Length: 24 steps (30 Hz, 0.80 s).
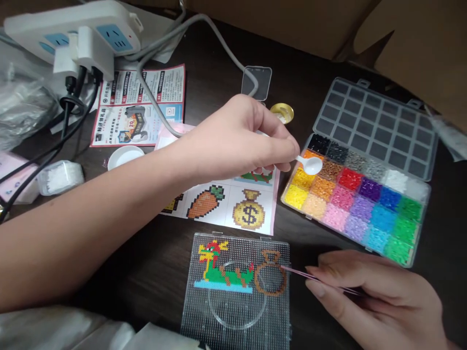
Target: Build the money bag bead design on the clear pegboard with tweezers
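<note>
My left hand (248, 138) pinches the handle of a small white spoon (313, 166), whose bowl hangs over the orange and brown corner of the bead box (419, 187). Whether the bowl holds any beads I cannot tell. Thin pink tweezers (301, 272) are gripped in my right hand (379, 296), their tips at the upper right of a brown bead outline (270, 291) shaped like a money bag. That outline stands on the clear pegboard (237, 316), right beside a finished-looking green, red and yellow dragon boat (233, 277) on light blue beads.
Under my left forearm lies a pattern sheet (226, 221) with a carrot and a money bag. Behind are a gold tin (282, 113), a printed leaflet (138, 87) and a looping grey cable (219, 36). A power strip (73, 24) and clear tub (61, 177) sit left.
</note>
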Each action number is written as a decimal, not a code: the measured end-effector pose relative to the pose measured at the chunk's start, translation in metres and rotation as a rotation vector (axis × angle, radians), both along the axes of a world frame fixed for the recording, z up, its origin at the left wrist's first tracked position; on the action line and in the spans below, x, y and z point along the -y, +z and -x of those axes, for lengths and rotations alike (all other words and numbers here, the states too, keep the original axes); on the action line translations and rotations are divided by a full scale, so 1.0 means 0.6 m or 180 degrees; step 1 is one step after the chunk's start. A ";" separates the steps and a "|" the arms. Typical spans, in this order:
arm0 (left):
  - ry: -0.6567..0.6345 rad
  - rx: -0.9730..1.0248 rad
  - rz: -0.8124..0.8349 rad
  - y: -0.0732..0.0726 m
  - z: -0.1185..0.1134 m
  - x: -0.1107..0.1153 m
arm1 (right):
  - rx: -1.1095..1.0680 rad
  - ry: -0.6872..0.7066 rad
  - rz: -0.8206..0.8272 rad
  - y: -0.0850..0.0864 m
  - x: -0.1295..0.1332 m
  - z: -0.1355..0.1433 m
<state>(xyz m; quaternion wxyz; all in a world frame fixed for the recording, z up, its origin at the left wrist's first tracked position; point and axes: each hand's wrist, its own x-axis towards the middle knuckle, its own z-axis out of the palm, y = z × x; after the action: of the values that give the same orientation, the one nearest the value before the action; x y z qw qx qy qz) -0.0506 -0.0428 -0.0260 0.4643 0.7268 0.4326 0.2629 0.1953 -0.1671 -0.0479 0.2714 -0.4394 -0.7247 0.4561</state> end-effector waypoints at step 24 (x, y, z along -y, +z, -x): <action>-0.1001 -0.1440 -0.1992 0.006 -0.068 0.018 | -0.0291 -0.1459 -0.0077 -0.009 0.002 0.022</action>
<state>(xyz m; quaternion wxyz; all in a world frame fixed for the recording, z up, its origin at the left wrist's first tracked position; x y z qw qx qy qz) -0.0097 -0.0535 -0.0225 0.1488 0.9294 0.3067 0.1413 0.1819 -0.1683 -0.0536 0.4057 -0.5681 -0.5983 0.3933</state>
